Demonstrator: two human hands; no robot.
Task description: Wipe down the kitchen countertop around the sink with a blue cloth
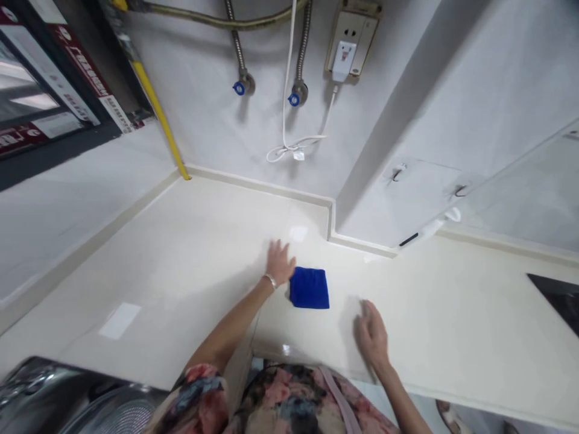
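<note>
Past floral clothing [289, 404], probably positioning cloth [310, 288] inside worktop's [434, 319] front edge with empty, splayed left hand [279, 263], half-curled right hand [373, 334]; likely needs pressing.

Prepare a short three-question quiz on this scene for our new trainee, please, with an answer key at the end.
1. True or false: the right hand is holding the blue cloth.

2. Which hand is nearer to the blue cloth?
A) the left hand
B) the right hand

3. How many blue-handled valves show on the wall?

Key:
1. False; the right hand is apart from the blue cloth.
2. A
3. Two
</note>
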